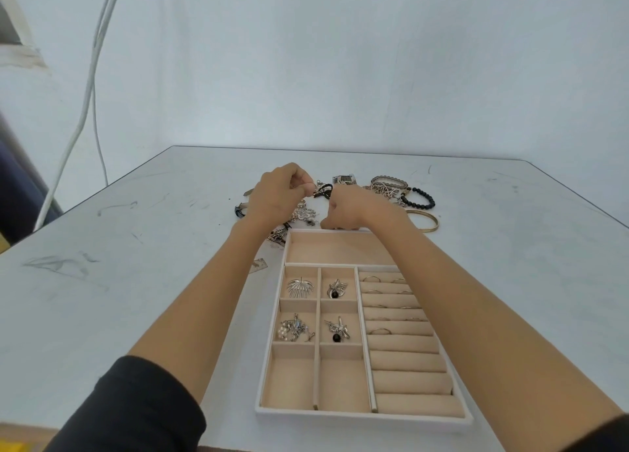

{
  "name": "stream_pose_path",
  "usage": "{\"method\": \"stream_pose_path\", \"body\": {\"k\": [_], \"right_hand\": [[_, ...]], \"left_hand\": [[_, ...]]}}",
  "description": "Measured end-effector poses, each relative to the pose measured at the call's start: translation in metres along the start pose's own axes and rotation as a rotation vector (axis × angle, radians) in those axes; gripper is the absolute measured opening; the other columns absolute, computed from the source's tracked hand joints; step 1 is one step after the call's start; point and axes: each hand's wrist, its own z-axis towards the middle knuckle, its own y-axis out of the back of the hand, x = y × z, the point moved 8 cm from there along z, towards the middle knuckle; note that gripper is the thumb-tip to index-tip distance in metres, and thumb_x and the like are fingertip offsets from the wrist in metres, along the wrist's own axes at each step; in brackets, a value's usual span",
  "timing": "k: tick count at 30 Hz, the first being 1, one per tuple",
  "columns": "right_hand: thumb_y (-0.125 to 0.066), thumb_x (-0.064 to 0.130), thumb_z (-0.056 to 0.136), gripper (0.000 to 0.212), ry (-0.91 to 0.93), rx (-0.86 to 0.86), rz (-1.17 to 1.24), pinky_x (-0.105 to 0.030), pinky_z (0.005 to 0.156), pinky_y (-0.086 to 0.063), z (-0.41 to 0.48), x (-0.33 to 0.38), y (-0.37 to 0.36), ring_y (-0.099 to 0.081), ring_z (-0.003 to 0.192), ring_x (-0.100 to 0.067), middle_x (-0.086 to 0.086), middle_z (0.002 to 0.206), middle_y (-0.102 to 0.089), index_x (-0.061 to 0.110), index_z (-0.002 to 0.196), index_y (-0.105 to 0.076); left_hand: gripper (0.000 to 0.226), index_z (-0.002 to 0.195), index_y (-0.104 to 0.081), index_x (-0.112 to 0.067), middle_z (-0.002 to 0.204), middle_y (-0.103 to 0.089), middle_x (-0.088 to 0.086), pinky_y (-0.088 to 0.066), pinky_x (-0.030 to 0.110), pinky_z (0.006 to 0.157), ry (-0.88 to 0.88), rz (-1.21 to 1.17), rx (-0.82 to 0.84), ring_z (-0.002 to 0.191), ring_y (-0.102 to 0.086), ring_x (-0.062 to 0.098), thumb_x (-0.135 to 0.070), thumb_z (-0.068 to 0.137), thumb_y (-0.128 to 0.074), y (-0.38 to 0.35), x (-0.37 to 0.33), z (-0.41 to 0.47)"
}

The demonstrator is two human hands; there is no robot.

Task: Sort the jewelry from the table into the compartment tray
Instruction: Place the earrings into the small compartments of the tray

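- The left hand (pixel 279 196) is raised just above the table (pixel 136 281), with thumb and forefinger pinching a small silver piece (pixel 309 187).
- The right hand (pixel 354 209) sits just beside it with its back to the camera. Its fingers are curled under and hidden, so I cannot tell whether it grips anything.
- Between the 2 hands a black cord loop (pixel 325 191) shows. It may be tangled with the silver piece, but it is too small to be sure.
- Loose silver jewelry (pixel 303 215) lies on the table under the left hand, partly covered by the wrist. A dark item (pixel 240 211) lies just left of that wrist.
- Beyond the right hand there is a tangle of chains (pixel 384 186). To the right of that hand lie a black bead bracelet (pixel 420 198) and a gold bangle (pixel 423 221), all on the table.
- The compartment tray (pixel 360 417) lies on the near side of both hands, its far edge just below the right hand.
- The right forearm crosses the tray's right side and hides part of the ring rolls, where thin rings (pixel 379 331) sit in the slots.
- Between the 2 forearms, 4 small compartments each hold silver brooches (pixel 299 286).
- Far left of the left hand, a white cable (pixel 85 94) hangs down the wall.
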Motion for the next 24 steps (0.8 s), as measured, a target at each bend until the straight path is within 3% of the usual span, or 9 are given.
{"method": "stream_pose_path", "body": {"k": [3, 6, 8, 11, 13, 16, 19, 21, 24], "right_hand": [[-0.059, 0.020, 0.088, 0.036, 0.000, 0.048, -0.043, -0.028, 0.058, -0.040, -0.003, 0.001, 0.001, -0.043, 0.053, -0.017, -0.004, 0.064, -0.043, 0.012, 0.062, -0.035], [-0.056, 0.008, 0.086, 0.027, -0.015, 0.032, -0.076, -0.033, 0.068, -0.051, -0.007, 0.000, 0.007, -0.050, 0.057, -0.020, -0.005, 0.068, -0.048, 0.011, 0.066, -0.038], [-0.056, 0.004, 0.084, 0.028, -0.016, -0.006, -0.092, -0.032, 0.068, -0.049, -0.009, 0.000, 0.009, -0.051, 0.062, -0.023, -0.006, 0.068, -0.046, 0.011, 0.065, -0.036], [-0.058, 0.009, 0.086, 0.026, -0.015, -0.006, -0.025, -0.026, 0.054, -0.042, -0.013, -0.008, 0.007, -0.048, 0.059, -0.021, -0.005, 0.066, -0.046, 0.008, 0.066, -0.042], [-0.058, 0.013, 0.090, 0.016, -0.002, 0.009, 0.194, -0.025, 0.050, -0.041, -0.015, -0.015, 0.006, -0.051, 0.064, -0.021, -0.007, 0.070, -0.051, 0.002, 0.079, -0.054], [-0.056, 0.020, 0.093, 0.012, 0.002, -0.085, 0.667, -0.028, 0.058, -0.048, -0.020, -0.028, 0.017, -0.052, 0.079, -0.017, -0.005, 0.088, -0.053, 0.010, 0.088, -0.051], [-0.057, 0.022, 0.093, 0.011, 0.064, -0.149, 1.094, -0.036, 0.078, -0.048, -0.030, -0.029, 0.028, -0.053, 0.093, -0.018, -0.006, 0.107, -0.057, 0.017, 0.087, -0.049], [-0.056, 0.021, 0.094, 0.013, 0.123, -0.187, 1.290, -0.037, 0.084, -0.045, -0.039, -0.027, 0.038, -0.058, 0.097, -0.020, -0.007, 0.115, -0.063, 0.020, 0.085, -0.047], [-0.053, 0.022, 0.095, 0.011, 0.222, -0.213, 1.572, -0.041, 0.086, -0.049, -0.053, -0.025, 0.050, -0.067, 0.092, -0.024, -0.008, 0.101, -0.071, 0.018, 0.086, -0.048]], "left_hand": [[0.011, 0.078, -0.060, -0.030, 0.084, -0.070, -0.007, -0.051, 0.046, 0.085, 0.003, -0.030, -0.008, 0.087, -0.062, 0.016, -0.024, 0.085, -0.066, 0.004, 0.002, -0.005], [0.009, 0.080, -0.061, -0.028, 0.084, -0.070, -0.004, -0.051, 0.045, 0.086, -0.003, -0.075, -0.013, 0.087, -0.063, 0.017, -0.023, 0.085, -0.066, 0.007, 0.002, -0.012], [0.009, 0.081, -0.061, -0.028, 0.083, -0.070, -0.005, -0.051, 0.042, 0.086, -0.003, -0.098, -0.018, 0.083, -0.062, 0.014, -0.022, 0.085, -0.066, 0.009, 0.002, -0.018], [0.005, 0.085, -0.063, -0.022, 0.080, -0.067, -0.008, -0.049, 0.031, 0.083, 0.012, -0.160, -0.027, 0.079, -0.059, 0.010, -0.019, 0.085, -0.066, 0.012, 0.002, -0.027], [0.004, 0.087, -0.063, -0.020, 0.081, -0.067, -0.007, -0.048, 0.021, 0.078, 0.019, -0.220, -0.032, 0.076, -0.059, 0.007, -0.017, 0.086, -0.066, 0.014, 0.002, -0.034], [0.008, 0.093, -0.064, -0.011, 0.085, -0.068, 0.000, -0.043, 0.005, 0.067, 0.019, -0.299, -0.054, 0.071, -0.057, 0.001, -0.016, 0.087, -0.067, 0.019, -0.002, -0.044], [0.011, 0.095, -0.064, -0.008, 0.086, -0.070, 0.005, -0.040, 0.002, 0.062, 0.004, -0.334, -0.065, 0.065, -0.055, -0.008, -0.016, 0.088, -0.066, 0.024, -0.008, -0.054], [0.010, 0.094, -0.064, -0.009, 0.089, -0.070, 0.008, -0.041, 0.003, 0.063, 0.000, -0.355, -0.067, 0.067, -0.056, -0.005, -0.016, 0.088, -0.065, 0.026, -0.013, -0.060], [0.010, 0.094, -0.064, -0.009, 0.091, -0.069, 0.011, -0.044, 0.006, 0.068, 0.002, -0.401, -0.056, 0.076, -0.058, 0.004, -0.016, 0.088, -0.066, 0.029, -0.020, -0.074]]}}
